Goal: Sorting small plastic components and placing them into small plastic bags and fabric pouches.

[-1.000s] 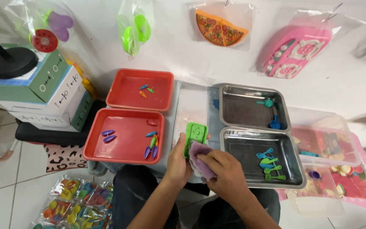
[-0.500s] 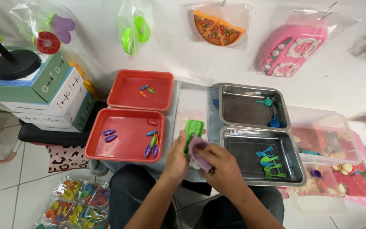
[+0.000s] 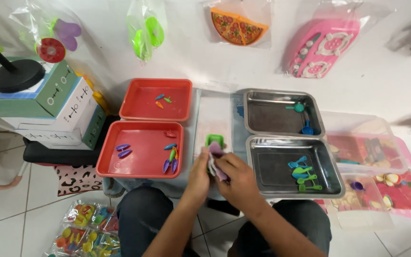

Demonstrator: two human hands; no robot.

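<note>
Both hands meet between the trays, the left hand [image 3: 200, 172] steadying a small green plastic toy [image 3: 214, 140] while the right hand [image 3: 236, 175] pinches a pale purple cloth [image 3: 216, 157] against it, red plastic tray [image 3: 141, 167] left, steel tray [image 3: 331, 166] right

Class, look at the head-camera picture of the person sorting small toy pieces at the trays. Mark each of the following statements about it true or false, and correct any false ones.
1. Both hands hold a green toy piece and a pale purple cloth between the trays. True: the left hand and right hand meet at the green toy piece and the cloth.
2. The two red trays are to the person's right. False: the near red tray and the far red tray lie to the left.
3. The near metal tray holds blue and green utensils. True.
4. The far metal tray holds nothing. False: two small blue-green pieces lie in it.
</note>
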